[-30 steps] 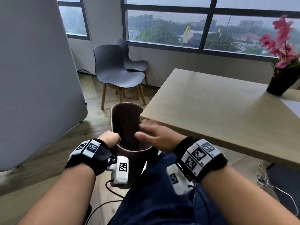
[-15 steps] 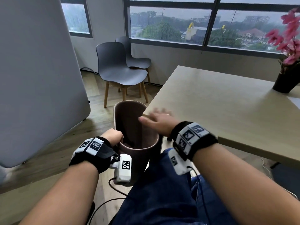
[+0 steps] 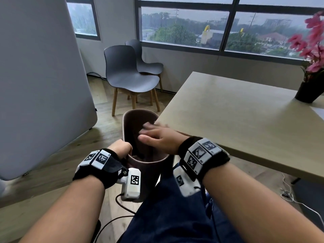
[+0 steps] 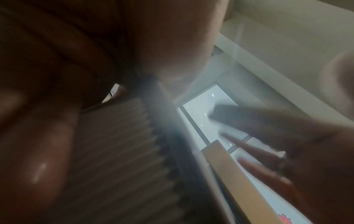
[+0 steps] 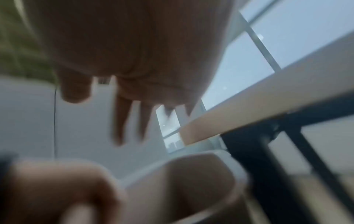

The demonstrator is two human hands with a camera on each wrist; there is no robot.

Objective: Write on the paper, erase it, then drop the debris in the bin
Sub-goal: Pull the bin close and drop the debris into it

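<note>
A brown bin (image 3: 140, 114) stands on the floor at the table's near-left corner, between my knees. My left hand (image 3: 121, 148) grips its near rim, fingers curled over the edge; in the left wrist view the ribbed bin wall (image 4: 124, 151) fills the lower middle. My right hand (image 3: 155, 135) hovers flat over the bin's mouth with straight, motion-blurred fingers (image 5: 122, 121) and nothing visible in it. A corner of white paper (image 3: 319, 111) shows at the table's far right. No debris can be made out.
The beige table (image 3: 236, 123) runs to the right, with a dark pot of pink flowers (image 3: 308, 92) at its far end. Two grey chairs (image 3: 129, 79) stand beyond the bin. A grey partition (image 3: 35, 85) is on the left. White cables (image 3: 287, 195) lie on the floor at right.
My right hand went from over the bin to the table's corner and has come back left over the bin's mouth. The left hand has kept its grip on the rim.
</note>
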